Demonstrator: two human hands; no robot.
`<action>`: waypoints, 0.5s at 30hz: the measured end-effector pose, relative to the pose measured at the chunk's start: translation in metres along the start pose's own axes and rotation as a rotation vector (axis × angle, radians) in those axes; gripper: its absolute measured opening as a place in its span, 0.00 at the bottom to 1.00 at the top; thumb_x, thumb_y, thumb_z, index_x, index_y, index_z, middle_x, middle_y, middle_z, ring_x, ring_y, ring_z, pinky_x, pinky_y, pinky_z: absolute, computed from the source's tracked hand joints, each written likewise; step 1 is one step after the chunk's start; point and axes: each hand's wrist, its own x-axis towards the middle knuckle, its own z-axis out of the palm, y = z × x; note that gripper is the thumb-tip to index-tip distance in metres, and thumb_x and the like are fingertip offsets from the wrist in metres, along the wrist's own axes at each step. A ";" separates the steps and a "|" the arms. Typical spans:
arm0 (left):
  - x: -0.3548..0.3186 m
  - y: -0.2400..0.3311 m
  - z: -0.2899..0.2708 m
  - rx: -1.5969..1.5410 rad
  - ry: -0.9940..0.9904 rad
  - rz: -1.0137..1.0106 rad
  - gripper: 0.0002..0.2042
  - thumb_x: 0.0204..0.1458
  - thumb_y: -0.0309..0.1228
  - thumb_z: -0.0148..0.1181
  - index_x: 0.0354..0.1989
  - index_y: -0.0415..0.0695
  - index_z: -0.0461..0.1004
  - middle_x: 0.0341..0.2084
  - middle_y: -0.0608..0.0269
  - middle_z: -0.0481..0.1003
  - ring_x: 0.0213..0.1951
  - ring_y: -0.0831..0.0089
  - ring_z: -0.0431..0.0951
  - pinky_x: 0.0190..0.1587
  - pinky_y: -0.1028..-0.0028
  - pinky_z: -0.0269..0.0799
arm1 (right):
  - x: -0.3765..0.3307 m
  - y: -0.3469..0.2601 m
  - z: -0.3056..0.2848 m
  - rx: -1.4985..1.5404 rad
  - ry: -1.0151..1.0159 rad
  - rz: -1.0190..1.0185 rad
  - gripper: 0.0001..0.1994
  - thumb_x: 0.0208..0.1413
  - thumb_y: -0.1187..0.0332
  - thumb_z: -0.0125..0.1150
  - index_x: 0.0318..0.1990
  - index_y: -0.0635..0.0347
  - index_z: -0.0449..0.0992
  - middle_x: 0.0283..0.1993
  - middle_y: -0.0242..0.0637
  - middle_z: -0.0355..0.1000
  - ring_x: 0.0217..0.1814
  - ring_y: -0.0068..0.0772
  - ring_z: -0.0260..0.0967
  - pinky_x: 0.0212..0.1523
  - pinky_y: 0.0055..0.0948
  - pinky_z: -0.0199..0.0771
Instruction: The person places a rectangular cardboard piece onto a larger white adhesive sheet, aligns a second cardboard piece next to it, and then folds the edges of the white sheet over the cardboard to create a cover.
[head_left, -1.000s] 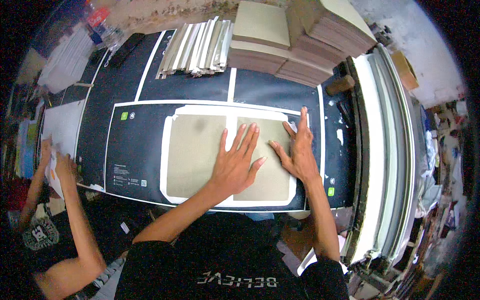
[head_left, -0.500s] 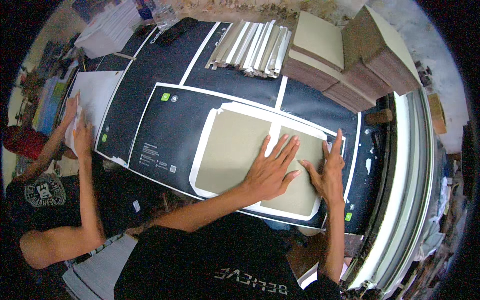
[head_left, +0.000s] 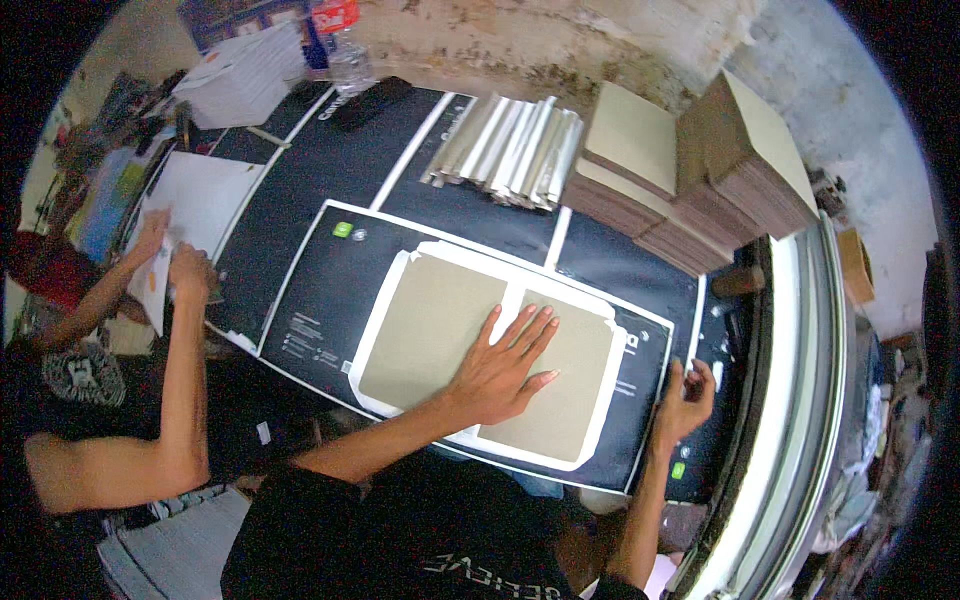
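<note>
Near the centre of the view, a left board (head_left: 420, 325) and a right board (head_left: 570, 400) lie flat, side by side, with a white strip (head_left: 513, 295) between them and a white border (head_left: 378, 326) around the pair. The left hand (head_left: 500, 375) rests palm down across the strip, its grip spread flat and clasping nothing, with the thumb on the right board. That suits the pressing that seems in hand: broad, even contact steadies both boards, whereas a push from the fingertips alone might slide one and make the gap crooked. Best to bear straight down and watch that the strip keeps an even width. The right hand (head_left: 686, 408) is by the right edge of the dark printed sheet (head_left: 310, 275) beneath the boards, fingers loosely curled; whether its grip pinches anything cannot be told. If it takes the edge, a light, low hold would avoid creasing the sheet. Farther out on the table (head_left: 480, 225) sit a bundle of strips (head_left: 510, 150) and a stack of boards (head_left: 630, 150).
</note>
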 end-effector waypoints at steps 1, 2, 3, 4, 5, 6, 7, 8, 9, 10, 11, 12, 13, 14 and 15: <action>-0.004 -0.008 -0.005 0.017 -0.006 -0.001 0.35 0.67 0.49 0.45 0.76 0.41 0.47 0.76 0.52 0.49 0.77 0.55 0.45 0.75 0.43 0.34 | -0.002 0.000 -0.001 0.005 -0.012 0.036 0.12 0.56 0.73 0.71 0.46 0.63 0.79 0.35 0.32 0.75 0.37 0.26 0.70 0.44 0.26 0.71; -0.008 -0.016 -0.010 0.030 -0.016 0.001 0.36 0.67 0.49 0.45 0.77 0.42 0.47 0.76 0.52 0.48 0.77 0.55 0.45 0.75 0.43 0.34 | -0.003 -0.004 0.001 0.019 -0.058 0.056 0.11 0.56 0.74 0.71 0.46 0.64 0.80 0.36 0.34 0.78 0.38 0.27 0.71 0.44 0.27 0.72; -0.013 -0.023 -0.014 0.045 -0.029 -0.006 0.35 0.67 0.49 0.44 0.77 0.42 0.46 0.76 0.53 0.48 0.77 0.56 0.45 0.75 0.43 0.34 | -0.006 -0.009 0.003 0.037 -0.090 0.082 0.11 0.56 0.74 0.70 0.46 0.64 0.81 0.37 0.34 0.79 0.38 0.27 0.72 0.44 0.27 0.73; -0.016 -0.028 -0.018 0.050 -0.038 -0.009 0.35 0.67 0.49 0.44 0.77 0.43 0.46 0.76 0.53 0.48 0.77 0.56 0.45 0.75 0.43 0.34 | -0.007 -0.013 0.002 0.046 -0.118 0.101 0.11 0.56 0.74 0.70 0.46 0.65 0.82 0.37 0.35 0.80 0.38 0.27 0.74 0.45 0.27 0.73; -0.019 -0.033 -0.021 0.055 -0.046 -0.012 0.35 0.67 0.50 0.44 0.77 0.44 0.46 0.77 0.53 0.48 0.77 0.56 0.45 0.75 0.43 0.34 | -0.008 -0.015 0.004 0.010 -0.109 0.114 0.10 0.54 0.76 0.72 0.44 0.64 0.85 0.38 0.37 0.81 0.39 0.28 0.76 0.45 0.27 0.75; -0.023 -0.040 -0.026 0.072 -0.055 -0.030 0.35 0.67 0.50 0.44 0.77 0.44 0.46 0.77 0.53 0.48 0.77 0.56 0.44 0.75 0.43 0.34 | -0.011 -0.016 0.005 -0.011 -0.131 0.063 0.10 0.53 0.76 0.72 0.43 0.64 0.85 0.38 0.37 0.82 0.39 0.28 0.76 0.45 0.27 0.75; -0.025 -0.047 -0.029 0.088 -0.061 -0.043 0.35 0.67 0.50 0.43 0.77 0.45 0.46 0.77 0.53 0.48 0.77 0.56 0.44 0.75 0.43 0.34 | -0.013 -0.019 0.004 -0.033 -0.147 0.009 0.09 0.52 0.77 0.72 0.42 0.65 0.85 0.38 0.38 0.82 0.39 0.29 0.76 0.45 0.28 0.75; -0.028 -0.053 -0.031 0.104 -0.067 -0.055 0.34 0.67 0.50 0.43 0.77 0.46 0.46 0.77 0.54 0.47 0.78 0.56 0.44 0.75 0.44 0.34 | -0.014 -0.021 0.004 -0.055 -0.163 -0.044 0.09 0.51 0.77 0.73 0.41 0.65 0.86 0.38 0.38 0.82 0.38 0.29 0.76 0.45 0.28 0.76; -0.031 -0.060 -0.033 0.112 -0.070 -0.069 0.34 0.68 0.49 0.42 0.77 0.48 0.46 0.77 0.54 0.47 0.78 0.57 0.43 0.75 0.44 0.34 | -0.016 -0.023 0.005 -0.090 -0.162 -0.045 0.09 0.50 0.79 0.73 0.40 0.65 0.86 0.38 0.41 0.82 0.38 0.31 0.78 0.44 0.29 0.77; -0.033 -0.065 -0.037 0.112 -0.080 -0.062 0.33 0.68 0.49 0.42 0.77 0.48 0.47 0.77 0.54 0.46 0.78 0.57 0.43 0.75 0.44 0.34 | -0.015 -0.025 0.005 -0.090 -0.171 -0.081 0.09 0.50 0.79 0.73 0.40 0.65 0.86 0.38 0.41 0.83 0.38 0.31 0.78 0.44 0.29 0.78; -0.034 -0.071 -0.042 0.112 -0.090 -0.056 0.33 0.68 0.49 0.42 0.77 0.48 0.47 0.77 0.54 0.46 0.78 0.56 0.43 0.75 0.44 0.34 | -0.016 -0.025 0.005 -0.090 -0.180 -0.115 0.09 0.50 0.79 0.73 0.40 0.65 0.86 0.38 0.42 0.83 0.38 0.32 0.79 0.44 0.29 0.78; -0.037 -0.076 -0.047 0.113 -0.101 -0.049 0.33 0.68 0.49 0.42 0.77 0.48 0.47 0.77 0.53 0.46 0.78 0.56 0.43 0.75 0.44 0.33 | -0.017 -0.026 0.005 -0.090 -0.189 -0.150 0.08 0.50 0.79 0.72 0.40 0.65 0.86 0.38 0.42 0.83 0.38 0.33 0.79 0.44 0.29 0.78; -0.040 -0.082 -0.050 0.131 -0.108 -0.051 0.33 0.68 0.48 0.42 0.78 0.49 0.47 0.77 0.53 0.46 0.78 0.55 0.43 0.75 0.44 0.34 | -0.016 -0.031 0.003 -0.129 -0.195 -0.209 0.08 0.51 0.79 0.72 0.40 0.64 0.86 0.38 0.43 0.83 0.38 0.34 0.81 0.44 0.29 0.79; -0.043 -0.089 -0.052 0.150 -0.115 -0.053 0.32 0.68 0.48 0.42 0.78 0.50 0.47 0.77 0.53 0.45 0.78 0.55 0.42 0.75 0.44 0.34 | -0.016 -0.031 0.003 -0.127 -0.197 -0.223 0.08 0.51 0.79 0.72 0.40 0.65 0.86 0.38 0.43 0.83 0.38 0.34 0.81 0.44 0.29 0.79; -0.047 -0.096 -0.056 0.169 -0.123 -0.054 0.32 0.68 0.48 0.42 0.78 0.51 0.47 0.77 0.52 0.45 0.78 0.54 0.42 0.75 0.43 0.34 | -0.016 -0.032 0.004 -0.124 -0.199 -0.237 0.08 0.51 0.78 0.72 0.40 0.65 0.86 0.38 0.43 0.83 0.38 0.34 0.81 0.44 0.29 0.79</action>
